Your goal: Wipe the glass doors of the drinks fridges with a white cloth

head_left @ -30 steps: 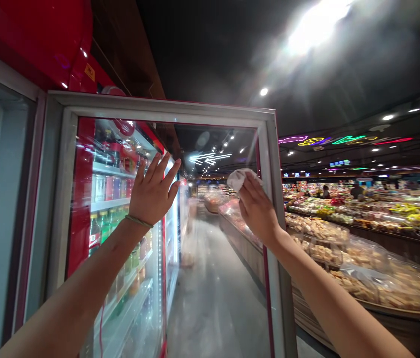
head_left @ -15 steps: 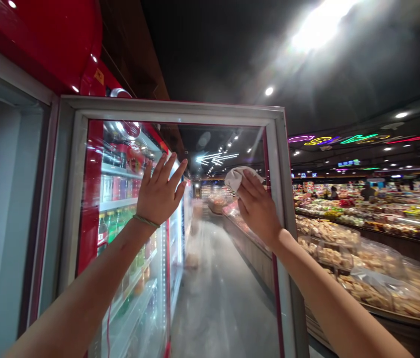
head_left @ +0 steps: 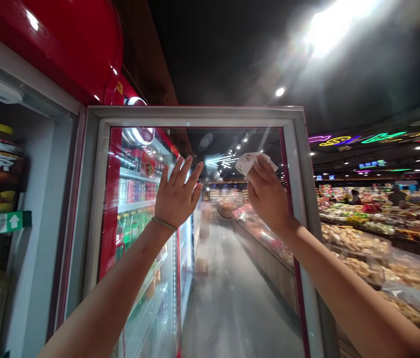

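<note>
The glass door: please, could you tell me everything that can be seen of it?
The glass door stands upright and open, its left side next to the red drinks cabinet. A grey, metallic-looking frame surrounds a clear pane with dark red inner edging. Shelves and an aisle show in the glass. The left hand appears flat against the pane, fingers spread; the right hand holds a white cloth against its upper right area. The bottom is out of view.
</note>
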The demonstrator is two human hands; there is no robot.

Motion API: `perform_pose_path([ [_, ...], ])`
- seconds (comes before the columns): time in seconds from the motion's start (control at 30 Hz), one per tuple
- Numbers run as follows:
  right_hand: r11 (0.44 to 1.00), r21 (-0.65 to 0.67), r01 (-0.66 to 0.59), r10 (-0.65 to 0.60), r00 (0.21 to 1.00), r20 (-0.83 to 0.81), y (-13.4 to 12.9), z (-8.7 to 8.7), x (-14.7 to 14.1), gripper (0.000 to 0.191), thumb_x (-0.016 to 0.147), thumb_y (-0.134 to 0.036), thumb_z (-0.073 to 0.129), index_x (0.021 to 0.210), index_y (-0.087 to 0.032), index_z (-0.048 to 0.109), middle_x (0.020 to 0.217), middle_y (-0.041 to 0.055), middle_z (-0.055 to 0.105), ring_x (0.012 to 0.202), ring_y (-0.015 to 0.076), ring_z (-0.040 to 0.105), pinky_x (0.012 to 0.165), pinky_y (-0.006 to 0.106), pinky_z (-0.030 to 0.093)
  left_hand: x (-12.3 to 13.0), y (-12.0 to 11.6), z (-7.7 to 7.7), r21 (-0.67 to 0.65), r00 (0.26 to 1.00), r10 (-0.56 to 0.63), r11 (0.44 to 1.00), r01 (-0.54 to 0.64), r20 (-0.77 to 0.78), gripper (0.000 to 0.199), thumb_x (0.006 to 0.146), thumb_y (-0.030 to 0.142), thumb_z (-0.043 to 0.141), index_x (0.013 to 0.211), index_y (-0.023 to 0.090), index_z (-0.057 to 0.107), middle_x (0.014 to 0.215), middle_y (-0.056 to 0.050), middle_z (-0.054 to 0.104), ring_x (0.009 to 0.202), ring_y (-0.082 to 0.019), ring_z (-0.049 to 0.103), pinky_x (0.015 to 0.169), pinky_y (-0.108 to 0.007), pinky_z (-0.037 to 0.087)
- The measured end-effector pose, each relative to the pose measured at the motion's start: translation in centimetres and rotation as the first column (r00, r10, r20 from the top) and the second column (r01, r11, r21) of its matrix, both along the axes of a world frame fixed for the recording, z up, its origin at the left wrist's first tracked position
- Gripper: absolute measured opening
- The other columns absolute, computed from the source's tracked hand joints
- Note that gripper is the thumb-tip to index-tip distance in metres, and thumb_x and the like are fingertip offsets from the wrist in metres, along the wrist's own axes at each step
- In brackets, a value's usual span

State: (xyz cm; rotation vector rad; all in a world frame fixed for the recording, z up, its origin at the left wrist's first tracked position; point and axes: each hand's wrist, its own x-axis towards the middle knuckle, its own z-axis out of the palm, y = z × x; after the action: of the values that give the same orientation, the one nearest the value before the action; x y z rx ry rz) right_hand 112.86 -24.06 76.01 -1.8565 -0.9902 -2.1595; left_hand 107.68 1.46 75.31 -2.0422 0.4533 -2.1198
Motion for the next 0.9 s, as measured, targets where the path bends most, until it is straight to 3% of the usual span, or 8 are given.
perform_pose_path([
  [0.17, 0.984, -0.176, 0.008, -0.012, 1.000, -0.023, 1.1, -0.5, -0.6, 0.062, 0.095, -0.008, 0.042, 0.155, -0.025, 0.043, 0.156, 0.0056, 0.051, 0.152, 0.0272, 0.037, 0.126, 0.052, 0.037, -0.1, 0.0, 0.0, -0.007, 1.000, -0.001, 1.000, 0.001, -0.018, 0.052, 0.104, 0.035, 0.040, 0.156, 0.026, 0.041, 0.165, -0.008, 0.035, 0.155, -0.030, 0.028, 0.128, -0.056, 0.020],
  [0.33, 0.999, -0.035, 0.002, -0.003, 1.000, -0.005, 1.8, 0.4, -0.7, 0.057, 0.097, -0.009, 0.041, 0.152, -0.022, 0.048, 0.153, 0.0082, 0.054, 0.152, 0.0296, 0.036, 0.125, 0.055, 0.037, 0.0, 0.1, 0.0, 0.009, 1.000, -0.015, 1.000, 0.015, 0.008, 0.053, 0.104, 0.034, 0.041, 0.157, 0.027, 0.040, 0.164, -0.008, 0.037, 0.155, -0.029, 0.030, 0.127, -0.056, 0.021],
  [0.5, 0.977, -0.210, 0.033, -0.032, 0.999, 0.008, 2.5, 0.4, -0.7, 0.057, 0.097, -0.009, 0.042, 0.152, -0.022, 0.047, 0.153, 0.0070, 0.055, 0.152, 0.0267, 0.037, 0.125, 0.050, 0.038, 0.0, 0.0, 0.0, 0.013, 1.000, 0.011, 1.000, -0.011, 0.012, 0.053, 0.105, 0.035, 0.040, 0.156, 0.025, 0.041, 0.164, -0.010, 0.037, 0.154, -0.030, 0.031, 0.127, -0.057, 0.022],
  [0.67, 0.997, -0.076, 0.023, -0.022, 1.000, 0.016, 2.5, 1.1, -0.5, 0.055, 0.097, -0.009, 0.041, 0.150, -0.021, 0.050, 0.152, 0.0088, 0.056, 0.151, 0.0291, 0.038, 0.124, 0.054, 0.039, 0.0, 0.0, 0.0, 0.009, 1.000, 0.003, 1.000, -0.003, 0.005, 0.052, 0.105, 0.035, 0.038, 0.156, 0.025, 0.041, 0.163, -0.009, 0.038, 0.154, -0.030, 0.031, 0.127, -0.058, 0.022],
  [0.83, 0.986, -0.168, 0.013, -0.012, 1.000, 0.010, 2.4, 1.6, -0.2, 0.056, 0.097, -0.009, 0.041, 0.150, -0.024, 0.050, 0.150, 0.0063, 0.058, 0.150, 0.0265, 0.040, 0.124, 0.050, 0.041, 0.1, 0.0, 0.0, -0.001, 1.000, -0.001, 1.000, 0.001, 0.002, 0.051, 0.105, 0.036, 0.038, 0.155, 0.025, 0.043, 0.164, -0.009, 0.038, 0.155, -0.029, 0.030, 0.127, -0.057, 0.021],
  [0.9, 0.989, -0.146, 0.016, -0.013, 1.000, 0.023, 2.3, 1.7, 0.0, 0.057, 0.097, -0.009, 0.041, 0.151, -0.024, 0.049, 0.150, 0.0069, 0.057, 0.150, 0.0271, 0.040, 0.124, 0.052, 0.041, 0.1, 0.0, 0.0, -0.005, 1.000, -0.010, 1.000, 0.010, 0.000, 0.051, 0.105, 0.036, 0.039, 0.155, 0.026, 0.043, 0.164, -0.008, 0.038, 0.155, -0.029, 0.030, 0.127, -0.056, 0.021],
])
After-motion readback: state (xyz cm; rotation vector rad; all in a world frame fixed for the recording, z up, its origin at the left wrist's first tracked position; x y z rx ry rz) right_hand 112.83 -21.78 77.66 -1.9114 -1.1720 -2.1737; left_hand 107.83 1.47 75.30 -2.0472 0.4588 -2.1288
